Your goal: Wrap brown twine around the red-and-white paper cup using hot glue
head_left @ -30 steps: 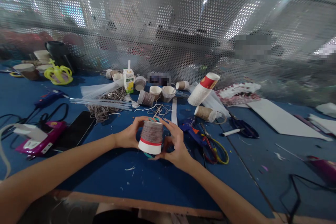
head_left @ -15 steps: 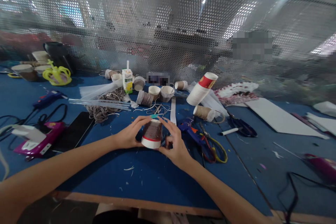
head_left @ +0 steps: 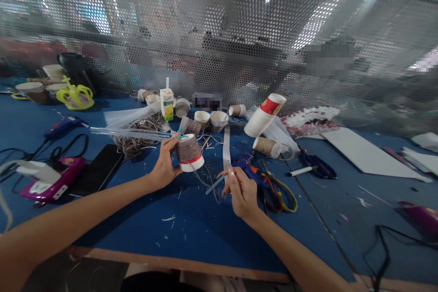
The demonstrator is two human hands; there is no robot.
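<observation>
Spanning the far side, one grey perforated metal screen (head_left: 219,27) stands behind a long blue tabletop (head_left: 195,232). At the right lies one flat white rectangular board (head_left: 372,153), well apart from the hands. Nearer the middle leans one tall stack of white paper cups with a red band (head_left: 263,117), nested probably to save room; the cups in it are too blurred to count. Two blue plastic glue guns rest on the table, one at the far left (head_left: 63,127) and one just beyond the right hand (head_left: 242,191), perhaps for easy reach. Of the two hands, the left hand (head_left: 163,165) grasps one conical white paper cup wound with grey-brown cord above a red stripe (head_left: 189,148), holding it over the near middle of the table, narrow end up and tilted, probably to keep the wound side exposed. The right hand's fingers are drawn together; whether they grip anything I cannot tell. Beyond, two pale round-mouthed cups (head_left: 201,119) sit side by side, beside one white, green and yellow drink carton (head_left: 167,106). One thin grey strand (head_left: 198,178) hangs between cup and right hand, and several tiny white scraps (head_left: 168,218) lie near.
</observation>
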